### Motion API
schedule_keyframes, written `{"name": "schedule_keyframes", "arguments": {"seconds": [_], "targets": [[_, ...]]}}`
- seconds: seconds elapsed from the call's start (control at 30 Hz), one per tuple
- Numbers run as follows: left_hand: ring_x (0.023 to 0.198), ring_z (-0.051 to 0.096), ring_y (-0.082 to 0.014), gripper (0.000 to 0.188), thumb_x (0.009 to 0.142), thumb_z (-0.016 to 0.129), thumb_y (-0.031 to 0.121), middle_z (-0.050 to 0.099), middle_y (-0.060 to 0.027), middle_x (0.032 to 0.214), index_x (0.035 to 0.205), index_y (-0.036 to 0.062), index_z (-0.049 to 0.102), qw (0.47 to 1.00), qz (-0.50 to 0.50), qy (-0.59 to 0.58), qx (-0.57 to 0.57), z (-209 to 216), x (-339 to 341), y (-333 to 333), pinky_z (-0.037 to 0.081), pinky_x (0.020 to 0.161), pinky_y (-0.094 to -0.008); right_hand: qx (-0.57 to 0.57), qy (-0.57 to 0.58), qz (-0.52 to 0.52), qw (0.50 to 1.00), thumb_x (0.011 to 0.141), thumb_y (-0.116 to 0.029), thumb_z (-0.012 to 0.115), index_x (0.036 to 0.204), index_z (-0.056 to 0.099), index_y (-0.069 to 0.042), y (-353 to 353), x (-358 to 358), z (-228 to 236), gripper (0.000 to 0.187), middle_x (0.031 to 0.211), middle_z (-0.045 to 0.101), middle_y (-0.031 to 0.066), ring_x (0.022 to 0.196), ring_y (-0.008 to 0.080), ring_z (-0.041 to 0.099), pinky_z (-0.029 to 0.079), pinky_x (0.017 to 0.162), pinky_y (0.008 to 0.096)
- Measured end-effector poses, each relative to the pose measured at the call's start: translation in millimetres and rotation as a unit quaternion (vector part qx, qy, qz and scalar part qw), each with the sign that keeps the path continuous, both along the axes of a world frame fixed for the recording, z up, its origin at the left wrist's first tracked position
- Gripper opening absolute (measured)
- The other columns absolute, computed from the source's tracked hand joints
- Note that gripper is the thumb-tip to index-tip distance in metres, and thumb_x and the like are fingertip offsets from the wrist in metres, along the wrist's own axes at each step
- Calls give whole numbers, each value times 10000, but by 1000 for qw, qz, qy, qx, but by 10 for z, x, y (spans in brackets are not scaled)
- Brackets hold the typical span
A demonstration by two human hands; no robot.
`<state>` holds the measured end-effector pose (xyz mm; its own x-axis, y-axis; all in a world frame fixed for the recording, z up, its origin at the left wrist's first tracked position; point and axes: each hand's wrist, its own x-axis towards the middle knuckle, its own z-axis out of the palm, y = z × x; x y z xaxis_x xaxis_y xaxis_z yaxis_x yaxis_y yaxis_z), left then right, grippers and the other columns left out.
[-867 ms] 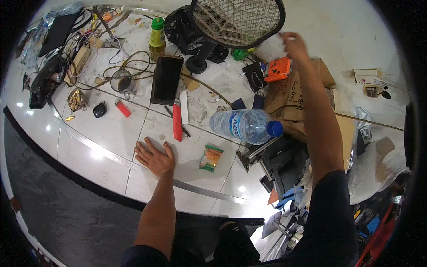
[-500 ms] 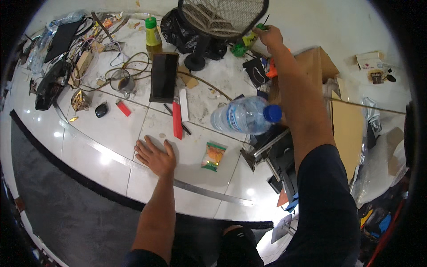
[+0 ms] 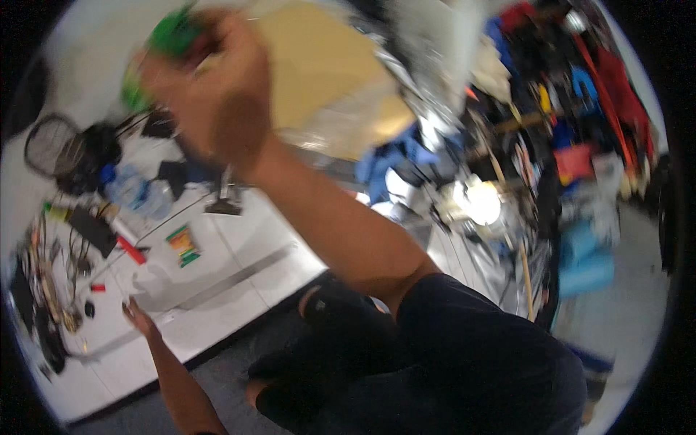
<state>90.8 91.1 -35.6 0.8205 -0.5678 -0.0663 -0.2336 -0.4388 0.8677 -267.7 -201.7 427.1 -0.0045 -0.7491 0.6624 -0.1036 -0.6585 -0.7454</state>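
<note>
My right hand [image 3: 225,94] is raised high at the upper left, blurred by motion. Its fingers are closed around a bright green bundle [image 3: 174,35], with a paler green part hanging below; the blur hides its exact kind. Low on the left, my left hand [image 3: 141,319] rests at the white tiles, fingers stretched out and holding nothing. A small green and orange snack packet [image 3: 183,246] lies on the tiles, up and right of that hand. A dark computer mouse [image 3: 89,309] and a red box [image 3: 131,249] are near it too.
A large water bottle [image 3: 138,194] lies on its side beyond the packet. A mesh racket [image 3: 54,145] stands at the far left. Tan cardboard [image 3: 319,65] lies behind my right arm. Cluttered tools and bags surround a glowing lamp [image 3: 482,203] at the right.
The view has swung to the right. My right hand has come up and closer from beside the racket, with the green bundle in it. My left hand stays at the tiles.
</note>
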Motion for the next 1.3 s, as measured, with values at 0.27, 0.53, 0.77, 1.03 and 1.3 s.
{"name": "schedule_keyframes", "arguments": {"seconds": [0.27,0.53,0.77,1.03,1.3], "targets": [[1301,402,-278,680,837,673,117,426,-182,1402,1421,7,343,947,-312,-61,-51,3264,-3324,728,296,1076,-385,135,150,111,973,730,-246,780,949,593,-49,2245,-1721,-460,349,878,552,90,727,245,603,491,638,348],[1069,539,-231,541,772,768,158,562,-112,1146,1214,-4,500,933,-302,-120,-154,3831,-4723,1606,428,911,-360,171,80,279,941,768,-319,754,975,600,-45,3528,-2619,-211,377,909,565,80,784,211,614,497,686,322],[1121,537,-264,528,774,764,80,550,-152,1211,1225,-35,514,947,-221,18,-233,4173,-5139,1932,406,993,-399,336,-51,-66,938,781,-164,788,1039,499,-52,3395,-3888,-1403,403,821,494,10,696,76,481,422,581,248],[1104,553,-242,495,830,714,38,573,-148,1190,1264,-36,487,961,-197,-65,-183,4090,-4694,2132,448,953,-383,302,15,-476,826,683,-356,856,982,575,-31,2548,-5246,-2287,524,900,621,86,840,209,601,491,766,338],[1060,587,-231,529,733,751,8,589,-146,1170,1216,-12,533,927,-341,-70,-142,3874,-4482,1734,503,886,-371,222,-24,-414,883,730,-213,852,920,584,-24,2393,-5285,-2220,379,847,613,26,731,88,581,488,679,221]]}}
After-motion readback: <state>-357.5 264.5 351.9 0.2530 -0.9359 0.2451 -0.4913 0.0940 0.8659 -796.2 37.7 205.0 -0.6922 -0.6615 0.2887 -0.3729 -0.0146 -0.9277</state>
